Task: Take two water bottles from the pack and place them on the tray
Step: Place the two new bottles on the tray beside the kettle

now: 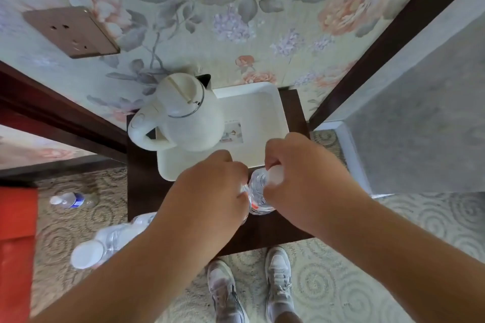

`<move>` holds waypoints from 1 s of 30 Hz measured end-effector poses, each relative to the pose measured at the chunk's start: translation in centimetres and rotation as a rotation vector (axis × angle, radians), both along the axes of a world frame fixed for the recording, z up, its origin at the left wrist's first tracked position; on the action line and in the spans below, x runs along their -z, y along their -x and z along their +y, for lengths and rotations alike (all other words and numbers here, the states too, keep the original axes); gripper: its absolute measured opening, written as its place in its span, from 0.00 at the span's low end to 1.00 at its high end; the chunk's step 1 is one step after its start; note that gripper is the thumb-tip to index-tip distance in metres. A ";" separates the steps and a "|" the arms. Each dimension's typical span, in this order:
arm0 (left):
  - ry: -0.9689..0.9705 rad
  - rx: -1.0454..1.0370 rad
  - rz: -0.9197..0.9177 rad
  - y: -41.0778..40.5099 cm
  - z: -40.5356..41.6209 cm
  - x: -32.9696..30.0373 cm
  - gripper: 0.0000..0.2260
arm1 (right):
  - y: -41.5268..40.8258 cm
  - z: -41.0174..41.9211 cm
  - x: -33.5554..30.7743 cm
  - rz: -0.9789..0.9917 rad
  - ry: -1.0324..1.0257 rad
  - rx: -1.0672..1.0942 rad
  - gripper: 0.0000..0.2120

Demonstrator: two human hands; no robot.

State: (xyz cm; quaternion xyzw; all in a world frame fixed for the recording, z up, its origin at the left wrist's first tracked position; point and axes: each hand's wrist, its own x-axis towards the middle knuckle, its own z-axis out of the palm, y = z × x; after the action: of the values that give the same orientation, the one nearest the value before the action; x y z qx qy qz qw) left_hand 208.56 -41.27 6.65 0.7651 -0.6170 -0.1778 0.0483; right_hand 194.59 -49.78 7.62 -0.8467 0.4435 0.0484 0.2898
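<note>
Both my hands hold clear water bottles upright over the dark table, just in front of the white tray [262, 110]. My right hand [296, 173] grips one bottle [258, 191] near its white cap. My left hand [210, 191] is closed around a second bottle, almost wholly hidden under my fingers. The plastic-wrapped pack of bottles [110, 238] lies on the carpet at the lower left, partly behind my left forearm.
A white kettle [183, 113] stands on the tray's left half. The small dark table [147, 191] sits against a floral wall with a socket [70, 31]. A loose bottle [70, 200] lies on the carpet at left, beside a red object [15, 244]. My shoes [252, 288] are below.
</note>
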 end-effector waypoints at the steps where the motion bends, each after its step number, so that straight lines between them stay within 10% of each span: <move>1: 0.016 0.022 -0.027 -0.5 -1.5 -0.4 0.04 | -0.3 -1.4 -0.9 -0.013 0.015 0.003 0.10; 15: 0.076 0.000 -0.065 -6.7 -19.0 0.0 0.07 | -6.9 -18.1 0.6 -0.028 0.154 -0.144 0.11; 30: 0.193 -0.158 -0.056 -9.0 -19.6 4.0 0.09 | -9.7 -18.4 3.9 -0.022 0.242 -0.107 0.11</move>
State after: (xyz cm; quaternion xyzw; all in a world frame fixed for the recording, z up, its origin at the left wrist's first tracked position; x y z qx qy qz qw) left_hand 217.55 -60.84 2.66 0.8078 -0.5702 -0.0918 0.1182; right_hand 204.33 -68.23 3.71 -0.8984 0.3972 0.0006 0.1872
